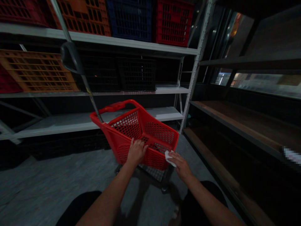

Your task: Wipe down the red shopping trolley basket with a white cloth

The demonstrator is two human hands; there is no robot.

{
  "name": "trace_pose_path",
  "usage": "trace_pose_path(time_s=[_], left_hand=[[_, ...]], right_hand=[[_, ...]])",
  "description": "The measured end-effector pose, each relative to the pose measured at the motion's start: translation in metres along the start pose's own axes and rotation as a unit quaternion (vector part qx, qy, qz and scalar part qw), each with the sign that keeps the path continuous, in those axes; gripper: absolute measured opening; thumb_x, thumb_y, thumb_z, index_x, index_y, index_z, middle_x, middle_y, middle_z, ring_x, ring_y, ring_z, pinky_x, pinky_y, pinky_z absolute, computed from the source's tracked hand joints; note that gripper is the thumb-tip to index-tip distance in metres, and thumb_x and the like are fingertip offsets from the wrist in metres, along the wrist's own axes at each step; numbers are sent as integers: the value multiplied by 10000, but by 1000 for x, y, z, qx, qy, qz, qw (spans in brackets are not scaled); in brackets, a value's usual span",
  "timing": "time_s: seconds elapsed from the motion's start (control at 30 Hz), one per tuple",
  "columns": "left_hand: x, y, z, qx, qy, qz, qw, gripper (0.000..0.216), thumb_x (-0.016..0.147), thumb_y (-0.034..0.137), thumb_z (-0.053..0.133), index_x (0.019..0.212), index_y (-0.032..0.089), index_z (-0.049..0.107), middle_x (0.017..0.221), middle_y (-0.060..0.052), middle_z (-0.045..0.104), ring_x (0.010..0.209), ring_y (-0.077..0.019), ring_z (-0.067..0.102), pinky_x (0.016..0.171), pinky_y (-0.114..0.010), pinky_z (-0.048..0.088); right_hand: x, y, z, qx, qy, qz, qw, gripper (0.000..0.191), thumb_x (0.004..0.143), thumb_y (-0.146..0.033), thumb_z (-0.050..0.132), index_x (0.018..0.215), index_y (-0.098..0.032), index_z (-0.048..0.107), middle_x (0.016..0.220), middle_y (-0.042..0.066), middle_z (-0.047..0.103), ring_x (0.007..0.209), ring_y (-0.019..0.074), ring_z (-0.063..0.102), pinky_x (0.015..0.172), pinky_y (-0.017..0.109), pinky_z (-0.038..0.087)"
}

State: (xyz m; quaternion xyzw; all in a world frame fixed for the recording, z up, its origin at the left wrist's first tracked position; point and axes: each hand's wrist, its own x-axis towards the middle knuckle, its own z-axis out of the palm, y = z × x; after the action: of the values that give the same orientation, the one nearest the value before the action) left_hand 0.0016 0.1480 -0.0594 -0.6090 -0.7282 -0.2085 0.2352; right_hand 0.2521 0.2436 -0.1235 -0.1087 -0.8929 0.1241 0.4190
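A small red plastic shopping cart [155, 122] stands on wheels in front of me, its basket facing up and its handle at the far left. My left hand [137, 152] rests on the near rim of the basket, fingers hooked over the edge. At the cart's right front corner, my right hand [180, 164] presses a crumpled white cloth or tissue [169, 158] against the rim. A metal pole with a dark grey grip [72, 58] rises from the handle corner of the cart.
Behind the cart, a white metal rack [171, 114] carries orange crates [42, 72], a blue crate [131, 20], a red crate [174, 23] and black crates [137, 73]. Shelves with brown boards [254, 125] line the right side. Grey concrete floor [61, 179] surrounds the cart.
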Motion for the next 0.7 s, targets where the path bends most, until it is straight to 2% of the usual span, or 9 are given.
trace_pose_path(time_s=[0.07, 0.17, 0.23, 0.33, 0.43, 0.57, 0.63, 0.7], left_hand=[[0, -4, 0, 4, -4, -1, 1000, 322, 874, 375, 312, 798, 186, 562, 861, -57, 598, 907, -195, 519, 1027, -472, 233], [-1, -11, -2, 14, -5, -2, 1000, 325, 872, 372, 313, 777, 186, 563, 863, -62, 601, 909, -194, 521, 1030, -463, 237], [-1, -15, -4, 16, -5, -5, 1000, 318, 869, 363, 320, 782, 187, 570, 872, -64, 605, 907, -191, 524, 1031, -460, 240], [-4, -12, -7, 23, 1, -34, 999, 316, 864, 357, 333, 796, 181, 588, 879, -75, 609, 957, -214, 515, 1025, -490, 238], [-10, 6, -6, 6, 1, -33, 999, 321, 861, 359, 344, 804, 188, 609, 883, -74, 614, 1013, -233, 491, 1024, -523, 220], [-20, 29, -1, -34, 3, -35, 999, 344, 868, 322, 324, 761, 188, 623, 809, -53, 604, 929, -203, 506, 1024, -498, 245], [-24, 29, 1, -35, 13, -50, 998, 352, 870, 310, 319, 748, 179, 622, 774, -50, 591, 886, -193, 509, 1020, -489, 260], [-26, 23, 2, -33, 17, -49, 998, 344, 869, 309, 325, 745, 178, 618, 771, -47, 585, 870, -188, 509, 1016, -483, 270]], right_hand=[[3, -2, -2, 15, 54, 39, 998, 441, 734, -3, 371, 1007, -222, 639, 1119, 51, 620, 1103, 173, 524, 928, 390, 437], [10, 1, -9, -6, 163, 129, 978, 543, 663, 9, 326, 1068, -208, 615, 1133, 60, 602, 1066, 169, 542, 926, 387, 439], [14, 6, -11, -36, 193, 170, 966, 561, 653, -11, 333, 1113, -194, 597, 1147, 78, 586, 1078, 192, 524, 939, 418, 421], [16, 0, 1, -47, 145, 184, 971, 499, 658, -41, 386, 1071, -177, 632, 1078, 105, 607, 1015, 226, 546, 901, 439, 442], [15, -28, 30, 12, 97, 156, 983, 507, 651, -20, 397, 1057, -200, 640, 1089, 87, 591, 1020, 200, 545, 908, 382, 451], [14, -62, 58, 77, 60, 126, 987, 593, 654, 18, 376, 1165, -209, 571, 1130, 76, 553, 1073, 167, 509, 954, 332, 415], [16, -56, 58, 83, 49, 117, 988, 581, 657, 18, 377, 1145, -218, 585, 1106, 66, 565, 1047, 159, 525, 935, 317, 430], [19, -38, 52, 79, 56, 115, 989, 530, 666, 3, 385, 1079, -227, 625, 1074, 53, 584, 1016, 157, 545, 910, 312, 449]])
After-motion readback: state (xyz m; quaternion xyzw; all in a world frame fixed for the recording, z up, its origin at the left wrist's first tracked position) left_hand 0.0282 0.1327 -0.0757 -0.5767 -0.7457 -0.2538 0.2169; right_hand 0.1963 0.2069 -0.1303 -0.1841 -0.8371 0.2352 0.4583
